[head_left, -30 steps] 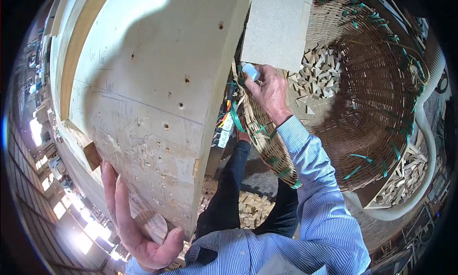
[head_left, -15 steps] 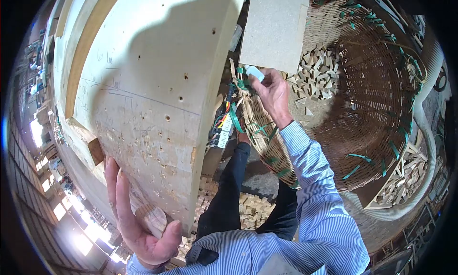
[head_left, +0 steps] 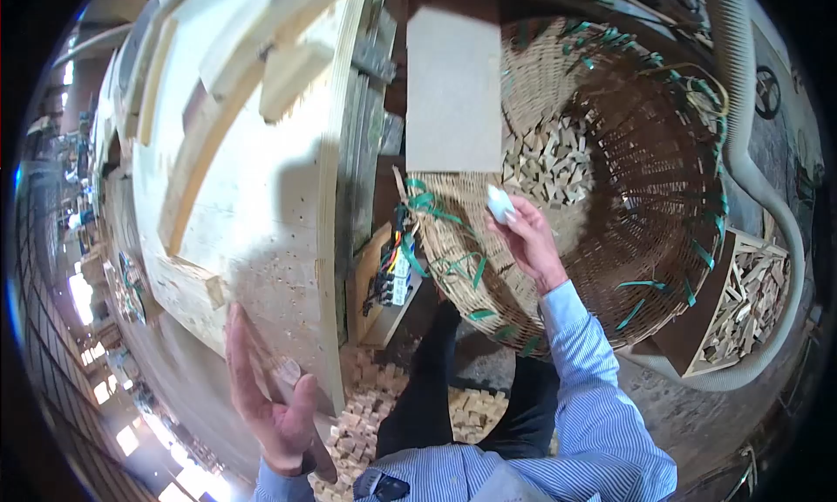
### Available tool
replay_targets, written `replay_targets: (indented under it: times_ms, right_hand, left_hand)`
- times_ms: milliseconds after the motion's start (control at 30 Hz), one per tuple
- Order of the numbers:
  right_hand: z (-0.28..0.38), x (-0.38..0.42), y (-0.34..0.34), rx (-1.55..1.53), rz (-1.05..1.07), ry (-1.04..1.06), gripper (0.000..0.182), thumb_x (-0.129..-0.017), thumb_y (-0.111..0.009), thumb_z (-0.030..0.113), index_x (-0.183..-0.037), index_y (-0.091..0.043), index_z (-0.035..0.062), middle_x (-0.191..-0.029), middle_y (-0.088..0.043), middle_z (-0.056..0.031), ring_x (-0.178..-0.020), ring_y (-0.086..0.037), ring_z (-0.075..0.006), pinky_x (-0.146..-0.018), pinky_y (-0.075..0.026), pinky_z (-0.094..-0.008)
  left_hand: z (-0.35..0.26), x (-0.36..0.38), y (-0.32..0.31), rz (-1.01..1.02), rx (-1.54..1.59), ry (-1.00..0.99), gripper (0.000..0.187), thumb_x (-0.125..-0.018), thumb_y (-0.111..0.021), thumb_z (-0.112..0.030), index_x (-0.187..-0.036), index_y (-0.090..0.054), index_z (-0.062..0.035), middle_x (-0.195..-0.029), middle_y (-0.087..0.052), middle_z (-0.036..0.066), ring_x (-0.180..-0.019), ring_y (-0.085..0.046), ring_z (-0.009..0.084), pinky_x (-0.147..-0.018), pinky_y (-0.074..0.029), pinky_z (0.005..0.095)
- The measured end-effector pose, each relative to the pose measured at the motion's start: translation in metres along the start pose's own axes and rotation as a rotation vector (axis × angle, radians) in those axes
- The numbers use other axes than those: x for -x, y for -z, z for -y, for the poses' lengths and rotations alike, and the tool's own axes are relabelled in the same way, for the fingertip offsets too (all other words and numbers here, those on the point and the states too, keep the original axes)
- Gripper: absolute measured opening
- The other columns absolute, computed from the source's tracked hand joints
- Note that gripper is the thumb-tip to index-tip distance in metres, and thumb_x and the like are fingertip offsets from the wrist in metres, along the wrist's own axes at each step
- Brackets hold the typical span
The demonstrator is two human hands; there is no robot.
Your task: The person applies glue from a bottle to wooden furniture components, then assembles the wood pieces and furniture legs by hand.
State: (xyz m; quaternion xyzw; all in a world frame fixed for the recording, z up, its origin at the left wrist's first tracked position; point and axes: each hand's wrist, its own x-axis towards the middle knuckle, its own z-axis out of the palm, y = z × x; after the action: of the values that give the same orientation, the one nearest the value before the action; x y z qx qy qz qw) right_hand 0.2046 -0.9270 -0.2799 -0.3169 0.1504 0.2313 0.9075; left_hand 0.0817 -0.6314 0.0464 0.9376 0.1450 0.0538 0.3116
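My right hand is closed around a small white bottle, pinched between thumb and fingers over the near-left side of a large wicker basket. Green strips are woven through the basket's rim, and small wood offcuts lie inside it. At the lower left, my left hand is stretched out at the edge of a pale wooden tabletop. Its fingers are straight and the thumb stands apart. Close to that palm is a rounded wood piece, partly hidden by the hand.
A flat pale board lies across the basket's left rim. On the tabletop are long curved wooden pieces. Switches with coloured wires sit under the table's edge. A ribbed hose curves around the right; wood blocks cover the floor.
My right hand has moved with the bottle from beside the basket's left rim to farther over the basket. The view has shifted, bringing more of the tabletop's curved pieces into sight.
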Motion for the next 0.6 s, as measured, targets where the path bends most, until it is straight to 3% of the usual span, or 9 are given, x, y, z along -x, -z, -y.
replay_targets:
  times_ms: [67, 200, 233, 367, 467, 533, 600]
  right_hand:
    - [0.024, 0.026, 0.004, 0.001, 0.047, 0.054, 0.047, -0.095, -0.077, 0.020, -0.135, -0.060, 0.0011, -0.126, -0.069, -0.0147, -0.111, -0.070, -0.0230, -0.097, -0.059, -0.0376]
    - [0.085, 0.091, -0.002, -0.075, 0.106, 0.162, 0.055, -0.089, -0.083, 0.025, -0.133, -0.061, 0.0006, -0.116, -0.072, -0.0152, -0.103, -0.071, -0.0252, -0.095, -0.059, -0.0412]
    - [0.100, 0.110, -0.001, -0.111, 0.104, 0.188, 0.050, -0.089, -0.083, 0.019, -0.129, -0.063, -0.0018, -0.117, -0.073, -0.0163, -0.106, -0.073, -0.0274, -0.097, -0.059, -0.0429]
    - [0.138, 0.177, 0.013, -0.090, 0.005, 0.282, 0.057, -0.079, -0.091, 0.030, -0.119, -0.063, 0.0004, -0.108, -0.075, -0.0163, -0.099, -0.075, -0.0293, -0.091, -0.062, -0.0429]
    - [0.153, 0.222, 0.027, -0.088, -0.070, 0.329, 0.059, -0.078, -0.092, 0.035, -0.114, -0.062, 0.0016, -0.101, -0.075, -0.0159, -0.093, -0.075, -0.0278, -0.083, -0.061, -0.0392]
    - [0.160, 0.250, 0.042, -0.059, -0.079, 0.355, 0.060, -0.076, -0.093, 0.040, -0.112, -0.061, 0.0024, -0.097, -0.074, -0.0163, -0.089, -0.073, -0.0273, -0.080, -0.060, -0.0389]
    - [0.163, 0.269, 0.044, -0.080, -0.085, 0.441, 0.060, -0.077, -0.092, 0.042, -0.111, -0.061, 0.0030, -0.095, -0.073, -0.0160, -0.088, -0.073, -0.0290, -0.079, -0.059, -0.0413]
  left_hand:
    - [-0.005, -0.001, 0.000, -0.032, -0.033, -0.051, 0.088, -0.089, -0.075, -0.040, -0.155, -0.040, 0.0072, -0.158, -0.045, 0.026, -0.151, -0.038, 0.0387, -0.126, -0.024, 0.0505]
    - [-0.008, 0.001, 0.009, -0.132, -0.374, -0.253, 0.073, -0.098, -0.071, -0.040, -0.151, -0.048, 0.0045, -0.155, -0.051, 0.022, -0.147, -0.045, 0.0369, -0.122, -0.033, 0.0467]
    - [-0.016, 0.005, 0.012, -0.180, -0.531, -0.339, 0.069, -0.100, -0.070, -0.039, -0.150, -0.049, 0.0044, -0.153, -0.052, 0.023, -0.145, -0.047, 0.0385, -0.121, -0.034, 0.0474]
    - [-0.060, 0.023, -0.004, -0.249, -0.625, -0.541, 0.054, -0.102, -0.068, -0.034, -0.138, -0.059, 0.0047, -0.145, -0.057, 0.023, -0.137, -0.053, 0.0414, -0.115, -0.041, 0.0503]
    - [-0.100, 0.036, -0.051, -0.026, -0.258, -0.582, 0.049, -0.094, -0.077, -0.027, -0.130, -0.065, 0.0044, -0.134, -0.063, 0.022, -0.128, -0.059, 0.0395, -0.111, -0.046, 0.0490]
    - [-0.122, 0.022, -0.102, 0.137, -0.243, -0.645, 0.053, -0.082, -0.083, -0.018, -0.129, -0.067, 0.0011, -0.133, -0.065, 0.021, -0.125, -0.060, 0.0390, -0.105, -0.048, 0.0476]
    - [-0.112, 0.010, -0.166, 0.275, -0.256, -0.561, 0.056, -0.083, -0.084, -0.026, -0.130, -0.067, -0.0020, -0.139, -0.060, 0.024, -0.127, -0.057, 0.0410, -0.107, -0.045, 0.0495]
